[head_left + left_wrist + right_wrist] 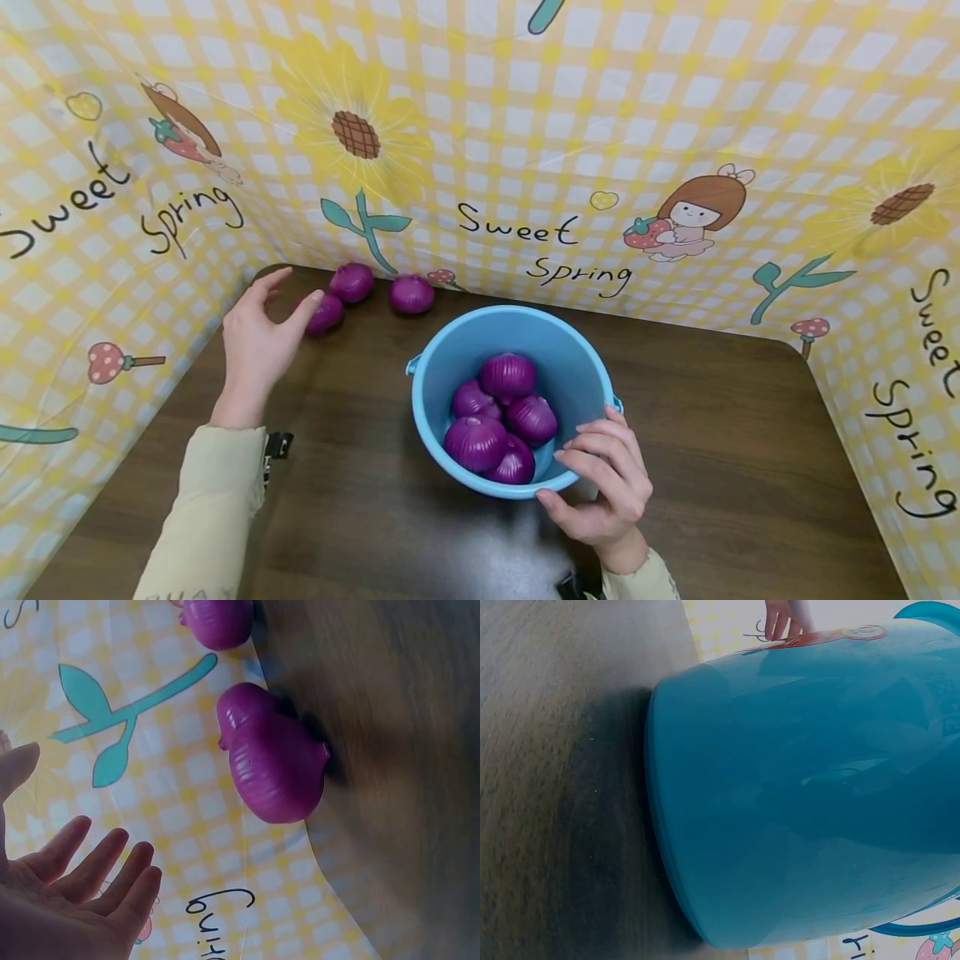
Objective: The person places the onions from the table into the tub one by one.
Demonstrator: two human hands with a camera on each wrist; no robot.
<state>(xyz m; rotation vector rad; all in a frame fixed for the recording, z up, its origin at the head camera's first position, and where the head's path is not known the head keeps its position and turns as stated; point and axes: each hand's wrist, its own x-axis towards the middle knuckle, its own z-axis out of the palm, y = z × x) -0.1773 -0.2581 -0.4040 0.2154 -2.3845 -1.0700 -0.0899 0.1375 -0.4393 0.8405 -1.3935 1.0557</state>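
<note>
Five onions (477, 443), head view, sit in the blue bucket (573, 367), the right grip (606, 471) pinching its four-o'clock rim, three loose onions (412, 294) at ten o'clock; left wrist view: left grip (64, 919) spread wide; right wrist view: bucket standing on the counter (540, 802).

Bucket (581, 379) is plain blue inside, with some red print (829, 637) on its outside. Onions (507, 377) in the bucket are glossy purple, and the three onions (412, 294) left of the bucket match. Worktop (712, 433) under the bucket is dark brown woodgrain. Cloth (517, 108) behind the bucket is yellow-and-white check with yellow sunflowers (356, 133), green leaves (390, 222) and black lettering (517, 229). Sleeve (213, 508) left of the bucket is kinda pale cream.
</note>
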